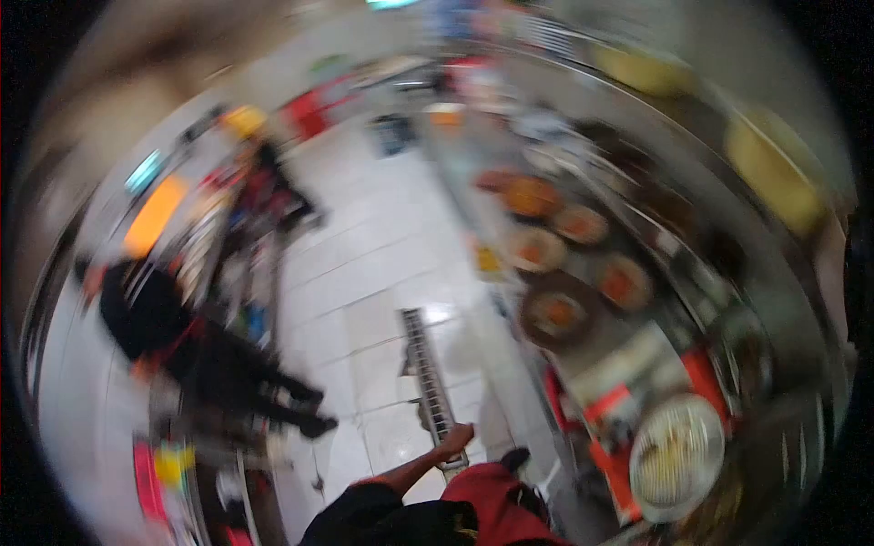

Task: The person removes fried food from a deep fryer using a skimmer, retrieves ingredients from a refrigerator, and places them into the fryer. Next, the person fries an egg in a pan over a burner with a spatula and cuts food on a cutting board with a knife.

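Note:
My left hand point(455, 441) hangs in front of my body above the floor, reached by a bare forearm from a black sleeve point(364, 511). Its fingers are smeared by motion, and I cannot make out anything in them. Red cloth point(496, 505) covers my front beside it. Below the hand runs a slotted floor drain point(426, 373). My right hand is out of view. On the counter to the right are several round plates of food, one plate point(583, 223) among them, and a dark round tray point(558, 311). Closer stands a white bowl point(713, 473) with pale food inside.
White floor tiles point(364, 273) form an aisle between two counters. Two people in dark clothes stand at the left counter, the nearer person point(209, 355) with legs toward the aisle. Yellow basins point(774, 173) sit on the right shelf. A dark bin point(391, 134) stands farther down.

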A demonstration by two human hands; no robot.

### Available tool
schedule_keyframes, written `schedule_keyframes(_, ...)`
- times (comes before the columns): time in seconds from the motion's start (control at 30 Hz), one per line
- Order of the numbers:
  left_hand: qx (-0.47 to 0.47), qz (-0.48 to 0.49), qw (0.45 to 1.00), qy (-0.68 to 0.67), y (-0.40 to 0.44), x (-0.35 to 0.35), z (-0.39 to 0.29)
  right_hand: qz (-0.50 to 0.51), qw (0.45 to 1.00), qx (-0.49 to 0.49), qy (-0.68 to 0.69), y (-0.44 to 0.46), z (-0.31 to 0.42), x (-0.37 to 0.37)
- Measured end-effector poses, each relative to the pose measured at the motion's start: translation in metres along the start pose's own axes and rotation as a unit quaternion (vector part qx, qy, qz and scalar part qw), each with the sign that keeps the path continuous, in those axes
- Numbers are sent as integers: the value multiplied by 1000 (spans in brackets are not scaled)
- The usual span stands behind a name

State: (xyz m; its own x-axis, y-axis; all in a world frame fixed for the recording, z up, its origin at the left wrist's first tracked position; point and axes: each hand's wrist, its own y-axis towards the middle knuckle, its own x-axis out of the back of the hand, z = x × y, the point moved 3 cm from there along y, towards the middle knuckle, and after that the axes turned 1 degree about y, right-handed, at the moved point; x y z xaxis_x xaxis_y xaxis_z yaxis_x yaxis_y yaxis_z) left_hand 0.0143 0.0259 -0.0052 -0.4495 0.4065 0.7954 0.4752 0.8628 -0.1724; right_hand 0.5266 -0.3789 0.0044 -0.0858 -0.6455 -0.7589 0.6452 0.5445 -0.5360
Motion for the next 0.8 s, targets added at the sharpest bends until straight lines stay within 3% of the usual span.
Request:
schedule_keyframes(0.03,13,89,993,72,0,-7,17,3,999,36,-12,2,-3,14)
schedule_keyframes(0.07,41,-4,995,-90,-3,-3,14,22,997,62,-26,10,-8,20)
schedule_keyframes(0.1,30,-37,985,-168,-4,-17,46,109,975,102,-162,-19,-12,-30)
schedule_keyframes(0.13,-198,25,976,82,-2,-14,53,58,989,60,-126,-15,-13,-33)
schedule_keyframes(0.17,-3,53,988,-144,9,6,4,17,991,71,-109,-12,-15,-41)
schedule_keyframes(0.2,236,85,914,-319,0,33,-50,10,998,43,-43,-17,-16,-61)
schedule_keyframes(0.23,267,99,858,-428,0,21,-34,0,1000,17,24,-23,-16,-80)
schedule_keyframes(0.27,309,95,785,-529,-3,17,-12,-88,995,48,16,-29,-14,-80)
schedule_keyframes(0.37,212,188,813,-510,1,28,-8,-106,992,18,62,-35,-26,-79)
schedule_keyframes(0.47,232,156,876,-394,16,27,-8,-109,992,25,51,-44,-27,-89)
schedule_keyframes(0.5,168,140,920,-326,17,34,-37,-104,993,30,47,-48,-28,-93)
schedule_keyframes(0.53,238,116,827,-496,25,32,-40,-97,994,35,44,-52,-26,-98)
schedule_keyframes(0.6,246,123,842,-465,30,38,-60,-114,993,36,17,-65,-24,-109)
schedule_keyframes(0.7,170,161,929,-286,46,25,-36,-127,991,44,-19,-83,-25,-119)
schedule_keyframes(0.8,233,160,856,-433,44,8,-8,-140,989,51,-17,-95,-26,-132)
